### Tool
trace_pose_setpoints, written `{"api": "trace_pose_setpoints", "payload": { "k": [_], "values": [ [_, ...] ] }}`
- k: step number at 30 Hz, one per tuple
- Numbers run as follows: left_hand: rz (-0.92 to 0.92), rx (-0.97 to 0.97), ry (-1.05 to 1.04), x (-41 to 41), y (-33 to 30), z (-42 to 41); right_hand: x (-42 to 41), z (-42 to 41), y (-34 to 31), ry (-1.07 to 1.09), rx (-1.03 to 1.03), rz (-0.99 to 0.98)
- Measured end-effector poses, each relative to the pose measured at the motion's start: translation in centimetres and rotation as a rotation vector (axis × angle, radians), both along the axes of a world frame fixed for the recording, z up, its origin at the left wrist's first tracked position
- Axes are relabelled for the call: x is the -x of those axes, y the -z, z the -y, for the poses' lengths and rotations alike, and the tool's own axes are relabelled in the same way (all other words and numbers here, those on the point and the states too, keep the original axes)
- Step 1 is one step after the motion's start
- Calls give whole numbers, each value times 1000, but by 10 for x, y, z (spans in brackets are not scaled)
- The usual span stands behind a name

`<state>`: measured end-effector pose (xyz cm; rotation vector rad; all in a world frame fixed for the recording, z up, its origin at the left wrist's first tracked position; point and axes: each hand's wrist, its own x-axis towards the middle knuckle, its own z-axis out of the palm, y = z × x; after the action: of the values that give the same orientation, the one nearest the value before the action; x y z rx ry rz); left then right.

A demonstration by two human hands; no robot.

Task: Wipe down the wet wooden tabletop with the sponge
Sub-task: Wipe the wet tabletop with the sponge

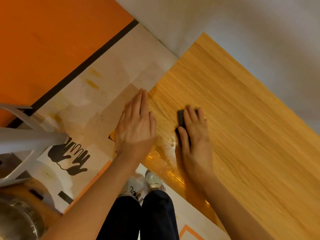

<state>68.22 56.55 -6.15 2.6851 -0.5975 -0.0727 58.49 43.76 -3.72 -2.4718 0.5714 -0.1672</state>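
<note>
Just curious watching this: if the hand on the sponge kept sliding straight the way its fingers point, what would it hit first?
Nothing, as far as the picture shows. The right hand presses the dark sponge flat, fingers pointing up the wooden tabletop. Ahead lies only bare wood until the table's far edge.

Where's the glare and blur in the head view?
Head view: glare sits on the wet strip of the tabletop along its near edge, beside the left hand. The right hand pressing the sponge is slightly motion-blurred, and the white chair at left is soft. Wide-angle tilt skews the whole scene.
</note>
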Motion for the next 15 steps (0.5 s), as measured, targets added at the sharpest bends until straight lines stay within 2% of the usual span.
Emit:
{"api": "trace_pose_setpoints", "payload": {
  "k": [2,4,8,10,13,15],
  "values": [
    [-10,7,22,0,0,-1,5,8,-2,-250,32,-14],
    [-24,33,50,0,0,-2,-18,46,-1,-297,57,-11],
    [-24,75,-38,11,-2,-18,-79,86,4,63,23,37],
    [-20,50,-117,22,-3,-29,-84,61,8,86,20,38],
    [-29,9,-173,32,-1,-33,-62,6,7,-285,59,86],
    [-31,-4,-192,32,1,-30,-51,1,9,-553,132,122]
  ]
}}
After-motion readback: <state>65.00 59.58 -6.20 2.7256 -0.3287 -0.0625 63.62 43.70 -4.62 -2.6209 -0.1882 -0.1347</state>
